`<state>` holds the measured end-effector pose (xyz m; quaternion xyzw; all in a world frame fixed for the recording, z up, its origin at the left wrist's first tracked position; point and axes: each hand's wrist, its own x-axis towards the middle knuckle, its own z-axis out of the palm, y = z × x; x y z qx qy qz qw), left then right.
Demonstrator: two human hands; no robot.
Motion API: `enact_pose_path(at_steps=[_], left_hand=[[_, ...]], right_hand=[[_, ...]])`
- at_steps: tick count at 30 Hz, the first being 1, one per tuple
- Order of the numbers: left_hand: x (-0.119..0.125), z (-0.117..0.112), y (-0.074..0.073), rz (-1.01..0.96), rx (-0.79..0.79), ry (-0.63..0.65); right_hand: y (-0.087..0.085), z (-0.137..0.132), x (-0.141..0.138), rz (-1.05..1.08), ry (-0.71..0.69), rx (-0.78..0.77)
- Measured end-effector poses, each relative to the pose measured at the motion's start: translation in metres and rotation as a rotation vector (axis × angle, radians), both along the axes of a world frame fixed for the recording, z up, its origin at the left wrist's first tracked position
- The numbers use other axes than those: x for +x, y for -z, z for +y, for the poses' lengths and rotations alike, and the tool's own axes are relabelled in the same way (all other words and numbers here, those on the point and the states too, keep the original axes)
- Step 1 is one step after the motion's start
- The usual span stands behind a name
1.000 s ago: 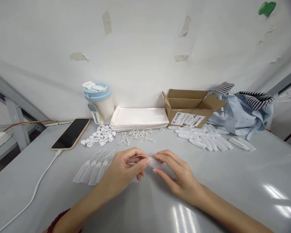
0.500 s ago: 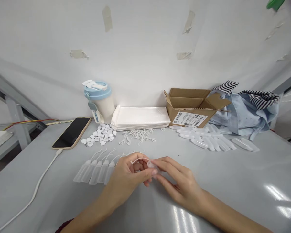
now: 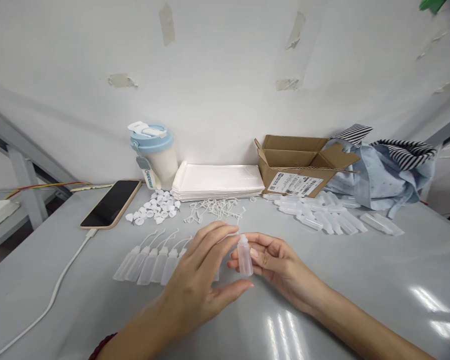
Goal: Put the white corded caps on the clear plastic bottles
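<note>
Cup writing: letters are printed on the hanging strap (image 3: 150, 176) of the cream cup with a blue lid (image 3: 163, 165), but they are too small to be read surely.
Box label: black print and bars are shown on a white paper sticker (image 3: 295, 184) on the open brown cardboard box (image 3: 294, 143); the words cannot be read.
Ones: one cup, one box and one black-screened phone with a pinkish case (image 3: 110, 204) are seen.
Row: at least five cloudy plastic bottles with thin white tails (image 3: 158, 267) are laid side by side; the rest are hidden by the left hand (image 3: 198, 285).
Piles: small white plastic caps (image 3: 164, 199), thin white plastic strips (image 3: 217, 207) and cloudy bottles without tails (image 3: 322, 220) are heaped, too many to be counted.
Held bottle: one small, cloudy, see-through plastic bottle (image 3: 245, 259) with a narrow neck is held nearly upright over the grey table (image 3: 360, 265), between both hands.
Right hand: the bottle's side is pinched by the thumb and fingers of the right hand (image 3: 281, 262).
Left hand: its thumb and fingers are spread wide around the bottle; whether the neck is touched cannot be told.
</note>
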<state>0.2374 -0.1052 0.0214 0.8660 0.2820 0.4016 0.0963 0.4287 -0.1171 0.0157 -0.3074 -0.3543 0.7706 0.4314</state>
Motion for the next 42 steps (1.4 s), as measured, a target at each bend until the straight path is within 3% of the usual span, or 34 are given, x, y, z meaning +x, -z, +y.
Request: enact_pose_path(at_steps=[11, 27, 36, 42], left_hand=[[0.001, 0.007, 0.01, 0.056, 0.037, 0.061], [0.002, 0.002, 0.013, 0.199, 0.062, 0.003], [0.007, -0.007, 0.006, 0.128, 0.021, 0.026], [0.015, -0.016, 0.007, 0.238, 0.209, 0.064]], right_hand=[[-0.003, -0.002, -0.006, 0.007, -0.077, -0.005], [0.002, -0.003, -0.006, -0.08, 0.049, -0.178], [0.001, -0.003, -0.006, -0.056, 0.109, -0.237], [0.001, -0.004, -0.007, -0.061, 0.178, -0.28]])
